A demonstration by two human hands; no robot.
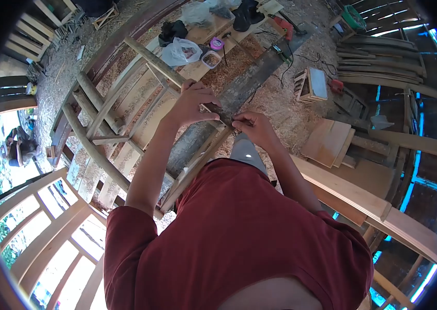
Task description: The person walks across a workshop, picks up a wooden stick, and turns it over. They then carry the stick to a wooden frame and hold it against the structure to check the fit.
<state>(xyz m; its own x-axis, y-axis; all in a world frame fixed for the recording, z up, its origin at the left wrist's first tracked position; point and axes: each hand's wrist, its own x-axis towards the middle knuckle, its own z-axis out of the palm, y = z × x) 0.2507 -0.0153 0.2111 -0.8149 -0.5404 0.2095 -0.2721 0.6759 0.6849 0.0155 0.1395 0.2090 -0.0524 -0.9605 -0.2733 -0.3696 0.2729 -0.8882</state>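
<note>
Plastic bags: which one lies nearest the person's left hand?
The translucent bag beside the small tub; the other bags lie farther from the left hand.

Shaded middle, glaring sides — fisheye-bent, black corners

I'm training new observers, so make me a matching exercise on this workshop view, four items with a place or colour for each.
Column one:
1. Left hand
2. Right hand
3. Shirt
4. Small round item

Column two:
A. Purple
B. The hand nearer the wooden crate
C. Dark red
D. The hand nearer the pale plastic bag

Pairs: 1-D, 2-B, 3-C, 4-A
</note>
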